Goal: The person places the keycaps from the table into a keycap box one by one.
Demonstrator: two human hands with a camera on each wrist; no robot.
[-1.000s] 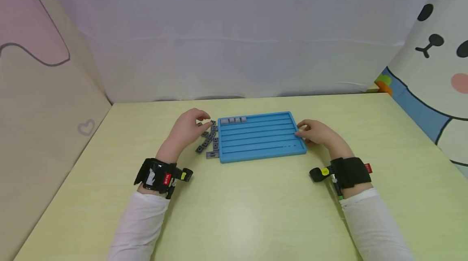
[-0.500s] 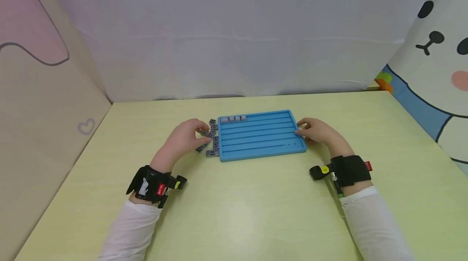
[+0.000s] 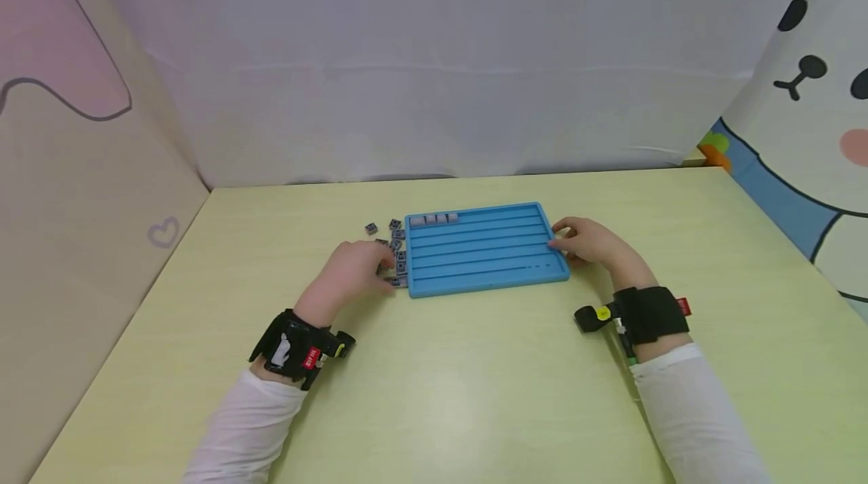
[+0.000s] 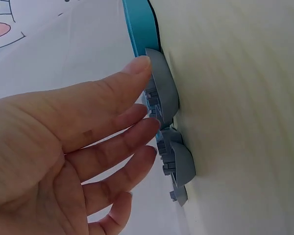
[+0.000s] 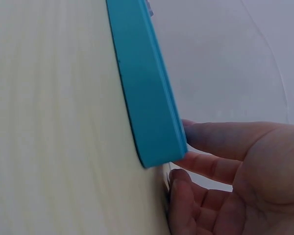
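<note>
A blue tray (image 3: 488,273) with long grooves lies on the yellow-green table. A short row of grey tiles (image 3: 434,219) fills the left end of its far groove. Several loose grey tiles (image 3: 397,250) lie beside the tray's left edge, and one tile (image 3: 371,228) lies apart. My left hand (image 3: 356,271) reaches into the near end of this pile. Its stretched fingers (image 4: 132,73) touch the grey tiles (image 4: 164,95) next to the tray (image 4: 139,29). My right hand (image 3: 585,240) rests against the tray's right edge, its fingers (image 5: 215,139) touching the side of the tray (image 5: 147,103).
White and patterned fabric screens (image 3: 434,54) close in the table on the back, left and right. The table edge (image 3: 122,363) runs along the left screen. Black wrist bands carry the cameras on both arms.
My left hand has drawn back from the far end of the pile to its near end, uncovering the far tiles. The right hand has stayed at the tray's edge.
</note>
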